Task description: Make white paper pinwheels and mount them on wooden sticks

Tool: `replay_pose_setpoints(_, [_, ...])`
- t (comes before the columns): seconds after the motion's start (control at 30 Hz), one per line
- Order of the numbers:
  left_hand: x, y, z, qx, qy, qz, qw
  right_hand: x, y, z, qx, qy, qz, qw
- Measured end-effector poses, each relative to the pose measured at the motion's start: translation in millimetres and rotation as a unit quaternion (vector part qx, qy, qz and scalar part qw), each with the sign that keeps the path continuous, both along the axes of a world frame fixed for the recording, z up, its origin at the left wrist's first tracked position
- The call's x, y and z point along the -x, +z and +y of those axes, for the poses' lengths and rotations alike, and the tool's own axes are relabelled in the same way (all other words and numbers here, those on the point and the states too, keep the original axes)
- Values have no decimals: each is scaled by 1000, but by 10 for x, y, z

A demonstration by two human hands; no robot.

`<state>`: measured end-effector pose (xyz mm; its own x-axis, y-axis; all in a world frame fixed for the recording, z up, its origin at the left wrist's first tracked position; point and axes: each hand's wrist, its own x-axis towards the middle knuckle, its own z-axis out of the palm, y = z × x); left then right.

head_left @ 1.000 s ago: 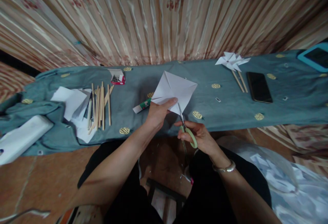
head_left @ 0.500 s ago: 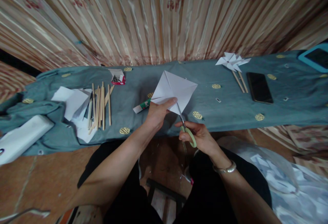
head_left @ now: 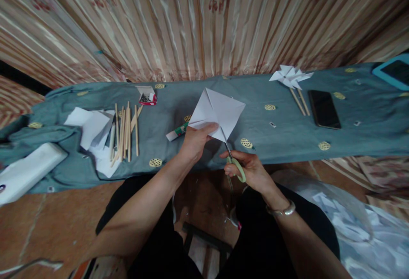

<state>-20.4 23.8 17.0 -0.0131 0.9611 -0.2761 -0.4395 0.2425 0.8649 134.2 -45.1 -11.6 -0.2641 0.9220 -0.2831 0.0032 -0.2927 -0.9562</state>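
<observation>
My left hand point(head_left: 198, 142) grips a creased square of white paper point(head_left: 220, 106) by its near left edge, thumb lying on top. The paper is raised over the table's front edge, with slits running in from its corners. My right hand point(head_left: 251, 169) has its fingers in the pale green handles of a pair of scissors point(head_left: 237, 166). Their blades meet the paper at its near corner, and the blade tips are partly hidden by it. A green and white glue stick point(head_left: 177, 132) lies just left of the paper, partly covered by my left hand.
On the blue-green tablecloth point(head_left: 287, 138) lie wooden sticks point(head_left: 123, 132), white paper sheets point(head_left: 87, 125), a red box of small metal pins point(head_left: 148, 96), paper pinwheels point(head_left: 290, 76) and a phone point(head_left: 324, 109). A white object point(head_left: 33, 170) sits far left. A clear bag of paper point(head_left: 361, 228) stands below right.
Almost nothing differs. My right hand and the scissors have shifted very slightly right, and the paper's right corner has drawn in a little.
</observation>
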Motion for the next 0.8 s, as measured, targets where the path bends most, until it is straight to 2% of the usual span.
replay_pose_setpoints(0.3, [-18,-24,-29,15,-1,18,1000,-11,-8,2,-12,-4,-1,1000])
replay_pose_setpoints(0.6, [-13,-23,-38,4,-2,15,1000,3,4,7,6,-3,-2,1000])
replay_pose_setpoints(0.8, [-23,-38,-46,6,-24,37,999,24,32,15,13,-20,-1,1000])
